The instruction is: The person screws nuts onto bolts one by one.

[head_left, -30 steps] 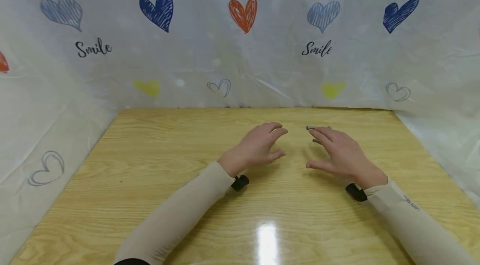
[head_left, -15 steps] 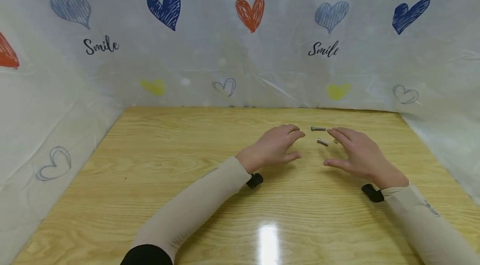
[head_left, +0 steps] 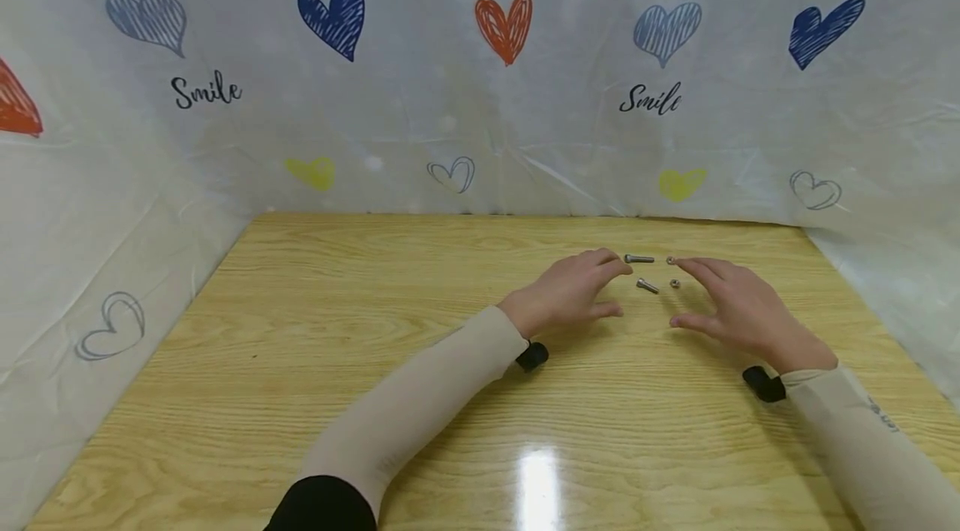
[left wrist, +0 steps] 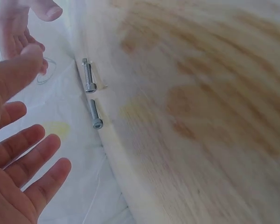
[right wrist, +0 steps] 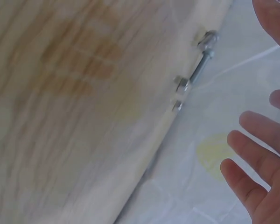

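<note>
Two metal bolts lie on the wooden table: a longer bolt (head_left: 640, 259) toward the back and a shorter bolt (head_left: 647, 286) nearer. To their right are two small nuts, a far nut (head_left: 671, 261) and a near nut (head_left: 675, 283). My left hand (head_left: 572, 288) hovers just left of the bolts, fingers spread and holding nothing. On the other side my right hand (head_left: 742, 310) is held with its fingers apart, close to the nuts, with nothing in its grasp. In the left wrist view the shorter bolt (left wrist: 90, 84) and longer bolt (left wrist: 96, 115) show their socket heads.
The wooden table (head_left: 375, 289) meets a white sheet (head_left: 555, 131) printed with hearts and "Smile" along its back edge. More sheet hangs at both sides. A black wrist mount (head_left: 532, 357) sits under the left wrist.
Both hands have moved right. The bolts and nuts, mostly covered by the right hand earlier, now show between the hands. The view has shifted slightly.
</note>
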A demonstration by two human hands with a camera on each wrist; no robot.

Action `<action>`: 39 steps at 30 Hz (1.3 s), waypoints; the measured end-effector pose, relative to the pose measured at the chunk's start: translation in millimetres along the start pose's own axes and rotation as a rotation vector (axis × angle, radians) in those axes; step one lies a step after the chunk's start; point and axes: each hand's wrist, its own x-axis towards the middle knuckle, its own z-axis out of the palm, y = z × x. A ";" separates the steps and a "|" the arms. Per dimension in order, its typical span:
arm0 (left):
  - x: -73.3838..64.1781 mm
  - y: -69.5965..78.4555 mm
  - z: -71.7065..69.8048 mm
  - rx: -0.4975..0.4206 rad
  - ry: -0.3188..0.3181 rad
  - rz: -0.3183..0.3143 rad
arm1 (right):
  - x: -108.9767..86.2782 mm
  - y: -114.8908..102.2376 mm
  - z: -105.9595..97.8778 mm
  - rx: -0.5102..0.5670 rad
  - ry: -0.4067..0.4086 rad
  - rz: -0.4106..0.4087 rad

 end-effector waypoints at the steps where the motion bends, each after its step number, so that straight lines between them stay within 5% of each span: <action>1: 1.7 -0.2 0.7 -0.012 -0.001 0.001 | 0.1 1.0 -0.8 0.001 -0.004 0.000; 14: 25.7 -5.1 8.4 -0.144 -0.036 -0.058 | 5.5 17.8 -3.8 0.003 -0.083 0.052; 39: 67.7 -0.1 30.1 -0.150 -0.130 -0.130 | 26.6 37.6 5.6 0.218 -0.239 0.128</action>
